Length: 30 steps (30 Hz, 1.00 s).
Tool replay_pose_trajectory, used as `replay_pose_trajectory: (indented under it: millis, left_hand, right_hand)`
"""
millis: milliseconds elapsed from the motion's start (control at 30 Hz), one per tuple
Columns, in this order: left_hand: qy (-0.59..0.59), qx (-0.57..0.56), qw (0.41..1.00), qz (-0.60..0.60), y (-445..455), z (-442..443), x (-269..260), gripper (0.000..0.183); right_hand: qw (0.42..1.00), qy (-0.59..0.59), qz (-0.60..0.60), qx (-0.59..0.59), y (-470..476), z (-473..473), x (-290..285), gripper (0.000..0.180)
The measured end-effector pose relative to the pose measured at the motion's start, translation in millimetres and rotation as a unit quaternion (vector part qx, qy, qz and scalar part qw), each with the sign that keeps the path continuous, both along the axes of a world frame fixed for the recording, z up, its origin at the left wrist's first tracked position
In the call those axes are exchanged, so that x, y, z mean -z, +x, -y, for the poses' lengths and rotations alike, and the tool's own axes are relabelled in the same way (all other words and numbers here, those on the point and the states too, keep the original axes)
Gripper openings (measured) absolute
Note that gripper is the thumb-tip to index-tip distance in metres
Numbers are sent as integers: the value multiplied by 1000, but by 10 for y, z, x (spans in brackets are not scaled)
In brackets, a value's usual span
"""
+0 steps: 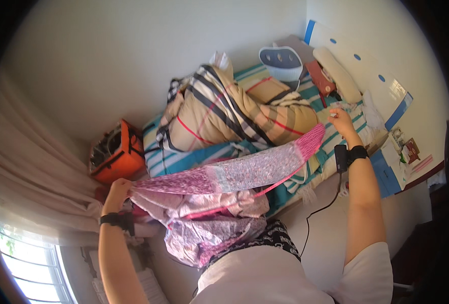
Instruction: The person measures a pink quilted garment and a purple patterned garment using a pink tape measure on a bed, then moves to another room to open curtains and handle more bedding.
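Observation:
A long pink and lilac floral cloth (254, 171) stretches across in front of me, its strip narrowing to a ribbed pink end. My left hand (118, 190) grips its left corner. Below the strip, the rest of the cloth hangs in crumpled folds before my body. Just past the pink end is my right hand (340, 121), its thumb and curled fingers slightly apart; a small gap shows between it and the cloth. Behind the cloth, a plaid quilt (224, 110) lies bunched on a bed with a teal striped sheet (205, 159).
An orange box-shaped bag (120, 155) stands beside the bed at left, near a curtain (38, 159). Pillows (336, 74) lie against the white headboard (365, 72). A cable (325, 207) hangs from my right wrist device. A bedside cabinet (386, 173) holds small items.

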<state>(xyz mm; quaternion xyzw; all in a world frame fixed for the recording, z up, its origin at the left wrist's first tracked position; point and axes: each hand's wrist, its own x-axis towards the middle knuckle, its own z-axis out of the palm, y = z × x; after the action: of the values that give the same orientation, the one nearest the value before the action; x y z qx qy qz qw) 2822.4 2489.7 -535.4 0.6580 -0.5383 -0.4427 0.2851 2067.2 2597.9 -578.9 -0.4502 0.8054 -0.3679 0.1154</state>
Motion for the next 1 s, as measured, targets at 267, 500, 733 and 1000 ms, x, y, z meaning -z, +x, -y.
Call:
replay_pose_trajectory:
  millis: [267, 500, 733, 1000]
  left_hand:
    - [-35, 16, 993, 114, -598, -3, 1103, 15]
    - [-29, -30, 998, 47, -827, -187, 1064, 14]
    - [-6, -38, 999, -1, -1088, -460, 796, 11]
    - [17, -70, 995, -68, -998, -696, 697, 9]
  right_hand:
    - [963, 4, -267, -14, -921, 51, 846, 32]
    - [927, 64, -117, -351, 1459, 464, 1204, 26]
    - [781, 179, 162, -577, 4438, 13, 2179, 34]
    - [740, 277, 174, -588, 4219, 7, 2257, 18]
